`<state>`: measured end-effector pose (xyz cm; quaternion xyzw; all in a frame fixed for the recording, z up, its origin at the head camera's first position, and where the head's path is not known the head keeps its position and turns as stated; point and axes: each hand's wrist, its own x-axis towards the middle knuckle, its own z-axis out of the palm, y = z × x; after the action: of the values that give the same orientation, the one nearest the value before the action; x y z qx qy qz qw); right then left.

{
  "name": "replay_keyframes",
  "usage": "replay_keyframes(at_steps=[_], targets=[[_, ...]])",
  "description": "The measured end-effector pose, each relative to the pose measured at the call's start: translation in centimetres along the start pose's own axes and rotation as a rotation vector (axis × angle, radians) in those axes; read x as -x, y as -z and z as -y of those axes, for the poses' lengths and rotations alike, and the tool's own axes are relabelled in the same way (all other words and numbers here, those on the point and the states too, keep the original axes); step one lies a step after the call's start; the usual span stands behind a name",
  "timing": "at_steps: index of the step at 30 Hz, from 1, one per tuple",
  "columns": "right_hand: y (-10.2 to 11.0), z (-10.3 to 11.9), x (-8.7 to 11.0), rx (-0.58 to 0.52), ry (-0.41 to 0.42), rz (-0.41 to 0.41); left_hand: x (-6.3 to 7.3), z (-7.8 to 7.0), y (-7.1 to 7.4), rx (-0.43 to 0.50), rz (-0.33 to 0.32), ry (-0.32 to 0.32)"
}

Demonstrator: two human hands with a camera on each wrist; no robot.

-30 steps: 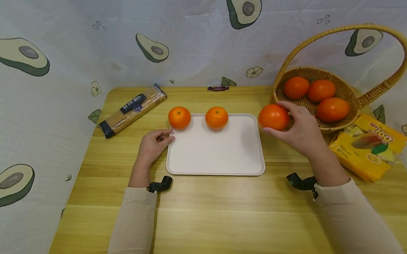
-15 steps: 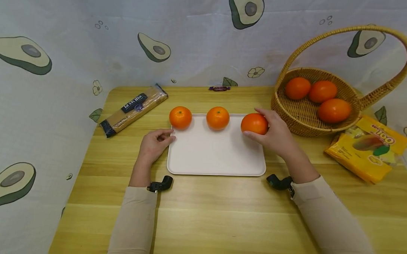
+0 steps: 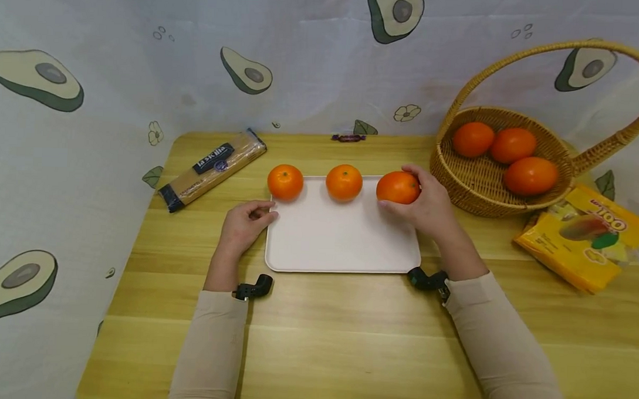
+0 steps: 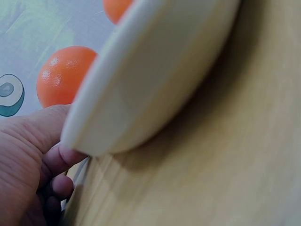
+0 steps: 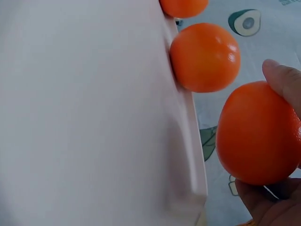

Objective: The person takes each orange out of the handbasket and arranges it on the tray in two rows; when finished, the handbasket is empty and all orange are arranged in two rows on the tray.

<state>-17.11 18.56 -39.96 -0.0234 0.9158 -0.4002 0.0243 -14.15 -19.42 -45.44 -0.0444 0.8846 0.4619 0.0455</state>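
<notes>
My right hand [image 3: 427,206] grips a smooth orange [image 3: 398,187] at the far right corner of the white tray [image 3: 344,241]. In the right wrist view, this held orange [image 5: 258,134] appears raised clear of the tray's rim, with thumb and fingers on opposite sides of it. Along the tray's far side sit two more oranges, one at the left corner [image 3: 285,182] and one in the middle [image 3: 344,183]. My left hand [image 3: 243,226] pinches the tray's left rim; the left wrist view has the thumb [image 4: 47,125] at the rim and fingers beneath.
A wicker basket [image 3: 473,196] with a tall handle holds 3 oranges at the back right. Beside it lies a yellow snack bag [image 3: 576,255]. A pasta packet [image 3: 215,166] is at the back left, and a small purple-wrapped candy [image 3: 348,138] lies by the back edge.
The right hand has carried its orange leftward from the basket's front to the tray's far right corner, with little movement lately. The left hand stays at the tray's rim.
</notes>
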Motion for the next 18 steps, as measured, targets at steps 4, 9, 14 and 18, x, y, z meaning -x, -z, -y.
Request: replay_keyframes(at_steps=[4,9,14,18], targets=[[0.32,-0.17,0.07,-0.01,-0.01,0.024,-0.02,-0.09,0.07,-0.005,-0.001,0.008],[0.39,-0.41,0.34,-0.042,-0.037,0.108,-0.05,-0.38,0.08,-0.001,-0.002,0.015],[0.44,-0.73,0.54,-0.024,-0.036,0.096,-0.06,-0.42,0.06,-0.006,0.003,0.018],[0.55,-0.9,0.7,-0.016,-0.045,0.099,-0.06,-0.39,0.0,-0.006,0.005,0.027]])
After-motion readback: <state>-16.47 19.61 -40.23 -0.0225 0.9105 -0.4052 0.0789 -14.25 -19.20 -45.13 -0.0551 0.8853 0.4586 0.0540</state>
